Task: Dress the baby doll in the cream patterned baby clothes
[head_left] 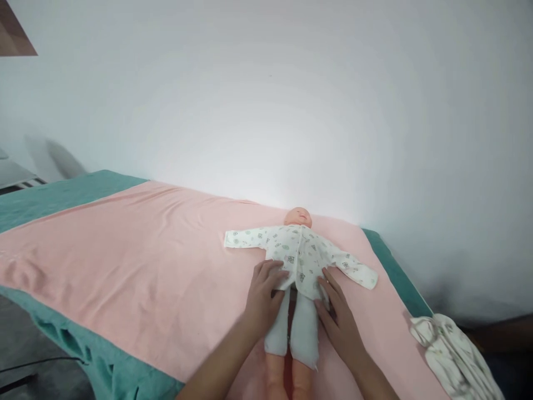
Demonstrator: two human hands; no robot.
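A baby doll (pixel 298 216) lies on its back, its head toward the wall. It wears a white printed baby shirt (pixel 287 245), sleeves spread to both sides, and white padding (pixel 305 330) wraps its upper legs, with the lower legs bare. My left hand (pixel 266 291) rests on the shirt's lower left hem, fingers bent over the fabric, the thumb near the leg padding. On the other side, my right hand (pixel 335 305) touches the shirt's lower right edge with its fingers apart. What lies under the left fingertips is hidden.
A pink blanket (pixel 175 266) covers most of the surface, over a teal cloth (pixel 95 355) that hangs at the front edge. Folded white patterned clothing (pixel 453 353) sits at the right corner. Behind the doll rises a plain wall (pixel 266 111).
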